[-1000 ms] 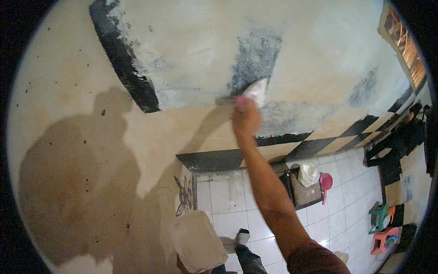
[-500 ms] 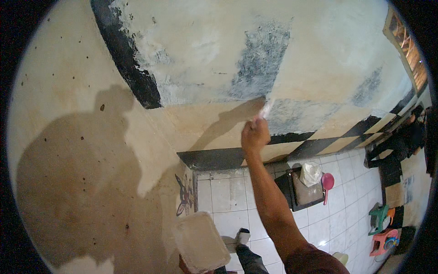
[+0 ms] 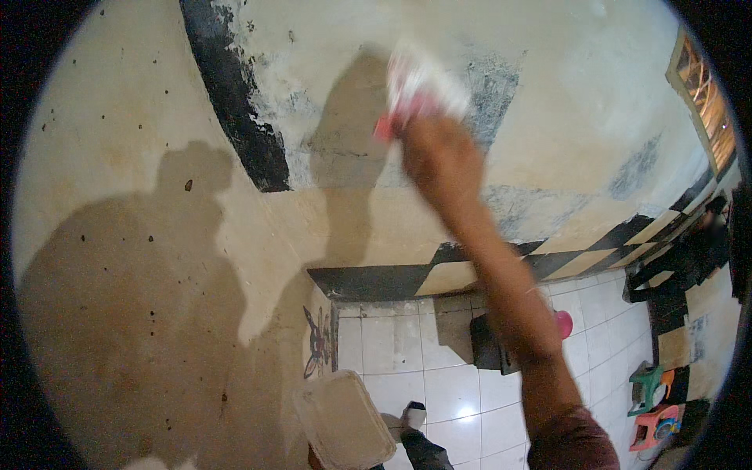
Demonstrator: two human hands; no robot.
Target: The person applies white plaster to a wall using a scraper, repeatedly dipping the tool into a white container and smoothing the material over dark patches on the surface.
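My right hand (image 3: 445, 157) is raised against the upper wall, its fingers closed round a flat, broad tool (image 3: 423, 84) with a red handle. White material seems to coat the tool's wide head, but motion blur hides whether it is a brush or a scraper. Behind the head lies the cream wall (image 3: 580, 94), where a dark grey patch (image 3: 495, 94) shows through thin white smears. A flaking black painted stripe (image 3: 235, 102) runs down to the left of the hand. My left hand is out of sight.
Below left stands a beige rectangular surface (image 3: 345, 419), near a shoe (image 3: 413, 415) on the white floor tiles. A dark box (image 3: 487, 345) and a pink dipper (image 3: 565, 324) are partly behind my arm. Far right are a person (image 3: 697, 243), a green stool (image 3: 645, 388) and a red stool (image 3: 653, 427).
My right hand has swung up from the lower part of the wall, carrying the tool. The tool's broad face, seen nearly edge-on before, now shows. My arm covers more of the dark box.
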